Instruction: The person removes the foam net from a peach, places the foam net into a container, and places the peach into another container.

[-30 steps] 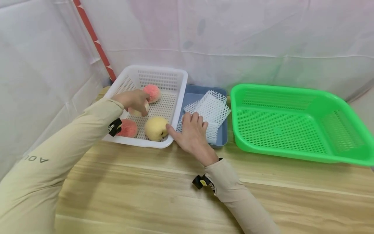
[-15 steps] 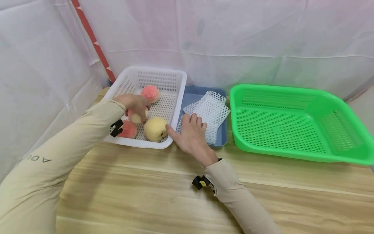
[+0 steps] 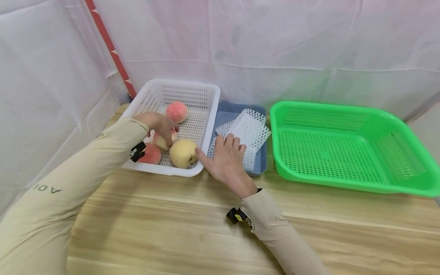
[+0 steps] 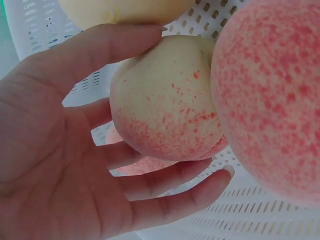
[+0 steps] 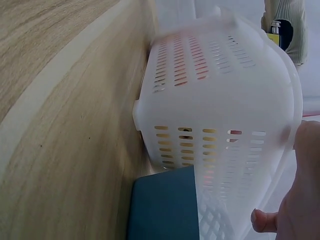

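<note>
In the head view, my left hand (image 3: 159,125) reaches into the white basket (image 3: 212,118) and holds a pale peach with red speckles (image 3: 163,142). The left wrist view shows the thumb along one side of this peach (image 4: 165,100) and the fingers bent round the other. Close by lie a yellow peach (image 3: 183,153), a reddish peach (image 3: 151,153) and, farther back, a pink peach (image 3: 177,111). My right hand (image 3: 227,159) has its thumb at the basket's right rim, its fingers reaching over white foam nets (image 3: 250,128) in a blue-grey tray (image 3: 227,110).
Right of the tray stands a green basket (image 3: 324,180). All the containers are on a wooden table (image 3: 192,225). White sheeting (image 3: 275,46) hangs behind and at the left, with a red strip (image 3: 108,42) near the corner.
My left hand has shifted slightly right and toward me with the speckled peach, which now lies nearer the yellow one. My right hand stays almost in place.
</note>
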`<state>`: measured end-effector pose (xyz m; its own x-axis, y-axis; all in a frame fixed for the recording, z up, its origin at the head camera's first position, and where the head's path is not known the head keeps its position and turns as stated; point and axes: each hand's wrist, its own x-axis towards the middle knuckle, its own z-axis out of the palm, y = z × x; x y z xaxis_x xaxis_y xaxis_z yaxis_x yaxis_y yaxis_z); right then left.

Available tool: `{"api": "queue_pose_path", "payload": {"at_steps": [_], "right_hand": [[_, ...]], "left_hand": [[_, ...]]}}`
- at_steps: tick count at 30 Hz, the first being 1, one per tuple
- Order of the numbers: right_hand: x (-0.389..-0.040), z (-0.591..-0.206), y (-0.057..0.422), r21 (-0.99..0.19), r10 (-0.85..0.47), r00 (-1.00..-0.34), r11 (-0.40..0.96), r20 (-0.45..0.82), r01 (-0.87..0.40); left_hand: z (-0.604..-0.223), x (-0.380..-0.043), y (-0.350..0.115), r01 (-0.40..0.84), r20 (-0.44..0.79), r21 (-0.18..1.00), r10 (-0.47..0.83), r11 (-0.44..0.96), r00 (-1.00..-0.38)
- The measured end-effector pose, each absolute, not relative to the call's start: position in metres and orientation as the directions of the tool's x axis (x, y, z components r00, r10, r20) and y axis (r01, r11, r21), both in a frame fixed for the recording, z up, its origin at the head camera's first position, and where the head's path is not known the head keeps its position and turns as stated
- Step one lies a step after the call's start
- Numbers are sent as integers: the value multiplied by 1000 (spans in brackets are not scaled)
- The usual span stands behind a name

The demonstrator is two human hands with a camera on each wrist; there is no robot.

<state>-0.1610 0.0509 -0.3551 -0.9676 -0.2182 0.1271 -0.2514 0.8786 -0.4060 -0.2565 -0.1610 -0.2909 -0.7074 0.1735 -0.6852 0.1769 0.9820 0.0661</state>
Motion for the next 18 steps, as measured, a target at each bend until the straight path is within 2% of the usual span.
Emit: {"api": "queue_pose_path", "payload": {"at_steps": [4,11,18], "right_hand": [[-161,-355,53,-391,-213,-970,888,118,-242],[-163,-358,59,-380,-210,-970,893,120,-240],[-161,-366,66,-382,-193,-974,897,116,-223]], "left_hand": [[-288,-256,-160,165,-679,64,164,984,-715],[-283,-246,-146,282,-608,66,263,957,-749],[-275,-230,-129,328,-610,25,275,944,-743]]}}
